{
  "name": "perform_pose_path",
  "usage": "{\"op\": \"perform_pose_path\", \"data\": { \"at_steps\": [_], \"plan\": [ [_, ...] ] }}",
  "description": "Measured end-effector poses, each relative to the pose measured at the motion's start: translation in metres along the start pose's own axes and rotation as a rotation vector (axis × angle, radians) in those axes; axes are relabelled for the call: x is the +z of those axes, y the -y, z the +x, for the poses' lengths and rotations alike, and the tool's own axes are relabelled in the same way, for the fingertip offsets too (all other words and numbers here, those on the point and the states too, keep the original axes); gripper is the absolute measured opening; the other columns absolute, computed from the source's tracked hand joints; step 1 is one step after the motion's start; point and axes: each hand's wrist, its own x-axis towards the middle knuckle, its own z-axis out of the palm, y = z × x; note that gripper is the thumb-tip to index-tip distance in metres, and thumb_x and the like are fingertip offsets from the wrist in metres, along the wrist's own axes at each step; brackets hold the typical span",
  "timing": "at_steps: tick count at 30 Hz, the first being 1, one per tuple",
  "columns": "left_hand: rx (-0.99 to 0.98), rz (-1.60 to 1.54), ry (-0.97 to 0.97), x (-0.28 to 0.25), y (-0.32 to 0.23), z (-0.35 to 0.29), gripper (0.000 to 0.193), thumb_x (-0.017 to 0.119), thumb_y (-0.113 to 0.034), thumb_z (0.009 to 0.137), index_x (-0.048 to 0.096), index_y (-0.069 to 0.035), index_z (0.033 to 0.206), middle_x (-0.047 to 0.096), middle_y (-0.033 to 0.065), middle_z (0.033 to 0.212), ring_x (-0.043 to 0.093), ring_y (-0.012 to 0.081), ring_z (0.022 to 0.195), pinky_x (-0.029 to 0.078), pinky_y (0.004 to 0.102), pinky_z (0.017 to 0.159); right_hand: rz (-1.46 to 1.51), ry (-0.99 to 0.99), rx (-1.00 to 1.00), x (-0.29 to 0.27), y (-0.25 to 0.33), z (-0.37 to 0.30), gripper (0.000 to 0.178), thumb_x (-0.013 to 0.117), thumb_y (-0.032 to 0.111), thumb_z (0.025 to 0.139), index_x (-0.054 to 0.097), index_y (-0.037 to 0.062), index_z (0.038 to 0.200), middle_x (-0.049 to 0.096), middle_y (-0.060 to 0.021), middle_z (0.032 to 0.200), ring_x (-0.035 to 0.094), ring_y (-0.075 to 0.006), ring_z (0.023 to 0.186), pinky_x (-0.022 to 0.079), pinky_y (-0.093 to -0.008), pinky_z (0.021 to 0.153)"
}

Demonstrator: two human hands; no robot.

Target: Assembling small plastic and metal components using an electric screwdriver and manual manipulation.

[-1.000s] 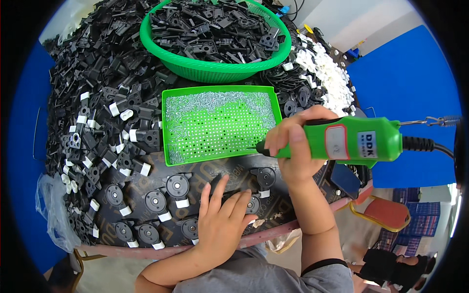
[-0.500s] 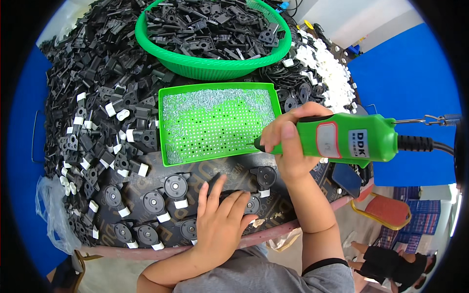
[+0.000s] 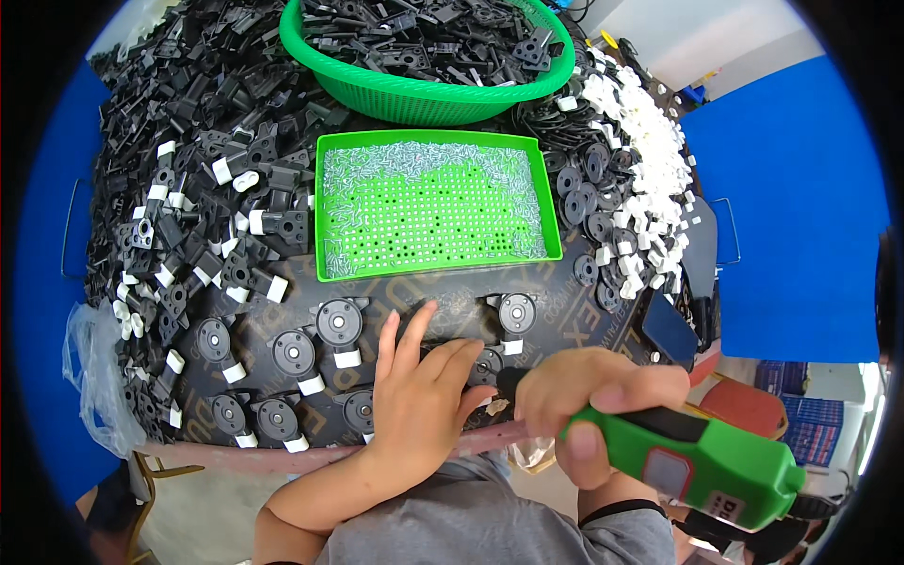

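My right hand is wrapped round a green electric screwdriver. Its dark nose points left, close to a black disc assembly near the table's front edge. My left hand holds that assembly against the table, with thumb and index finger beside the disc and two other fingers stretched forward. The hand covers part of the assembly, and whether the bit touches it I cannot tell. Several similar black disc assemblies with white end pieces, one a black disc assembly, lie around my left hand.
Beyond my hands stands a green tray of small screws. A green basket heaped with black parts is behind it. Black parts pile up left; white pieces and black discs lie right. A dark phone-like slab rests at right.
My right hand has brought the screwdriver from the tray's right corner down toward the front edge, beside the held assembly. My left hand keeps its place on the assembly. The view has shifted slightly.
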Motion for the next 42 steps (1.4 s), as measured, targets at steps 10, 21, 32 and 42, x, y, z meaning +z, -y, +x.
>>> {"op": "perform_pose_path", "data": {
  "at_steps": [10,21,32,42],
  "plan": [
    [0.005,-0.008,-0.029,0.002,0.002,-0.002,0.045,0.079,-0.019,0.073,0.067,-0.003,0.114,0.068,0.0097,0.112,0.045,0.0385,0.134,0.024,0.061,0.115,0.035,0.213,-0.075,-0.002,-0.019,0.015,0.03,0.061,0.003,0.093,0.037,0.0093,0.111,0.057,-0.0095,0.069,0.056,-0.022,0.054,0.053,-0.0412,0.054],
    [-0.016,0.027,-0.006,0.001,0.001,-0.003,0.043,0.076,-0.021,0.077,0.067,-0.004,0.115,0.068,0.0095,0.112,0.046,0.0374,0.133,0.024,0.0587,0.116,-0.027,0.1,0.037,0.009,-0.011,0.012,0.031,0.059,-0.003,0.092,0.039,0.009,0.113,0.057,-0.0115,0.074,0.058,-0.0212,0.061,0.054,-0.04,0.061],
    [0.0,0.024,-0.007,0.002,0.0,-0.002,0.044,0.076,-0.028,0.079,0.067,-0.003,0.115,0.068,0.0092,0.111,0.048,0.0372,0.13,0.028,0.0588,0.114,0.142,-0.226,-0.152,-0.004,-0.09,0.084,0.029,0.054,0.005,0.097,0.04,0.0096,0.121,0.049,-0.0066,0.067,0.046,-0.0161,0.049,0.044,-0.0324,0.047],
    [-0.004,0.023,-0.011,0.002,0.002,-0.003,0.044,0.076,-0.029,0.08,0.067,-0.003,0.115,0.068,0.0091,0.111,0.049,0.0365,0.13,0.027,0.0587,0.115,0.086,-0.187,-0.121,0.003,-0.094,0.083,0.026,0.052,0.002,0.096,0.039,0.0056,0.119,0.05,-0.0081,0.066,0.047,-0.0161,0.048,0.045,-0.0318,0.047]
  ]
}}
